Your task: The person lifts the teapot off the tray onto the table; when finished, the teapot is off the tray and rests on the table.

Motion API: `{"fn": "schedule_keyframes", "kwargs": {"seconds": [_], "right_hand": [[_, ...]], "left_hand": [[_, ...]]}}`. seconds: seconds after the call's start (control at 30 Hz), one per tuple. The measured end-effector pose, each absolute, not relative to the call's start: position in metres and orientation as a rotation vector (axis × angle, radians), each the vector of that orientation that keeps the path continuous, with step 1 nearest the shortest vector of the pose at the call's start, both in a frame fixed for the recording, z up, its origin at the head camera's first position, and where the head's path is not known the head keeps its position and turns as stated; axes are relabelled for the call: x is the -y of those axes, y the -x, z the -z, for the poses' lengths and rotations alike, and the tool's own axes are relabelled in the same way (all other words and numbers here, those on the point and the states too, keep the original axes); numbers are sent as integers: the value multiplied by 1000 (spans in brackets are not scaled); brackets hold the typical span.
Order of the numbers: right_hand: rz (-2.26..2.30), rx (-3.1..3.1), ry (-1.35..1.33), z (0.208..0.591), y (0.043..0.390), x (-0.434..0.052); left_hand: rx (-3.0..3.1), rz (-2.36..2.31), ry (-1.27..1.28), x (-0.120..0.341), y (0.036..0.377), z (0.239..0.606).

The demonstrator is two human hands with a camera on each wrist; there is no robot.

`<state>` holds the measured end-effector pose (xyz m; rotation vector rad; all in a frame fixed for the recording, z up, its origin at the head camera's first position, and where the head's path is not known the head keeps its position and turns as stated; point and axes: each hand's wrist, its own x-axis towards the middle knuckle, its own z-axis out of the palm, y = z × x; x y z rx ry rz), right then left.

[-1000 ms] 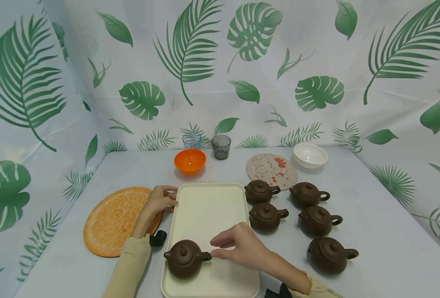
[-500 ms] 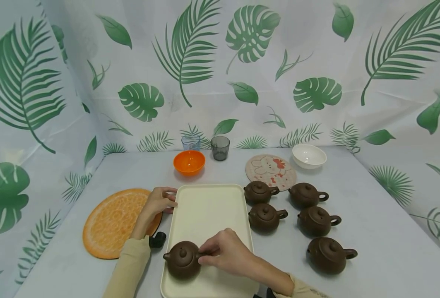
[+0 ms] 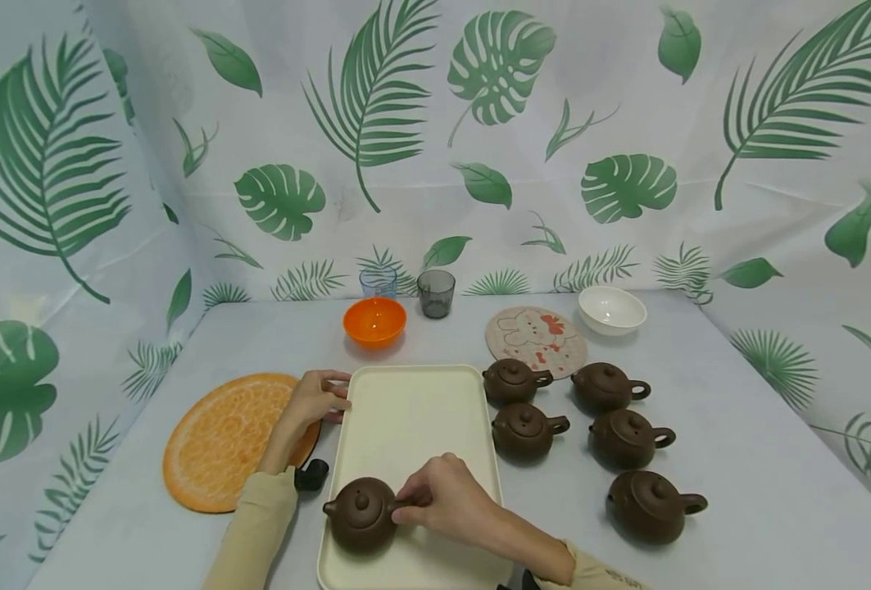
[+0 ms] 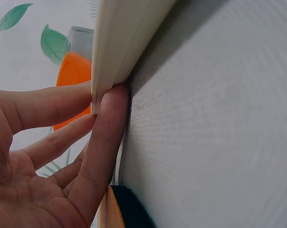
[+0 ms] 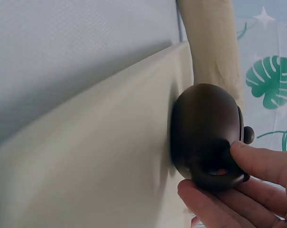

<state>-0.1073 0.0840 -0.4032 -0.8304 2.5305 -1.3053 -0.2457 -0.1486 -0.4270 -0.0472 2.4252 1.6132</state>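
Note:
My right hand [image 3: 446,500] pinches the handle of a dark brown teapot [image 3: 362,515] between thumb and fingers. That teapot sits on the near left part of a cream tray [image 3: 420,410], its spout pointing left. In the right wrist view the thumb lies against the top of the teapot's handle [image 5: 214,180], with fingers on its other side. My left hand [image 3: 319,399] is at the tray's left edge. The left wrist view shows its fingertips [image 4: 115,97] at the tray's rim and outer wall, holding the edge.
Several brown teapots [image 3: 527,434] stand right of the tray. An orange-slice mat [image 3: 221,442] lies under the left wrist. Behind are an orange bowl [image 3: 374,324], a grey glass [image 3: 436,295], a blue glass [image 3: 378,283], a rabbit mat [image 3: 531,332] and a white bowl [image 3: 612,310].
The right hand has moved left and taken hold of the teapot's handle, which it hovered beside earlier. The left hand has stayed at the tray's edge.

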Motion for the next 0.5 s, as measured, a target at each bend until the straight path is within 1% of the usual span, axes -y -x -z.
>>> {"fn": "schedule_keyframes", "kwargs": {"seconds": [0.3,0.5], "right_hand": [[1251,-2598,920,402,111,-85],[1257,-2581,970,397,115,-107]], "left_hand": [[-2428,-1606,59,149,245,428],[-2425,-1604,73,147,245,428]]}}
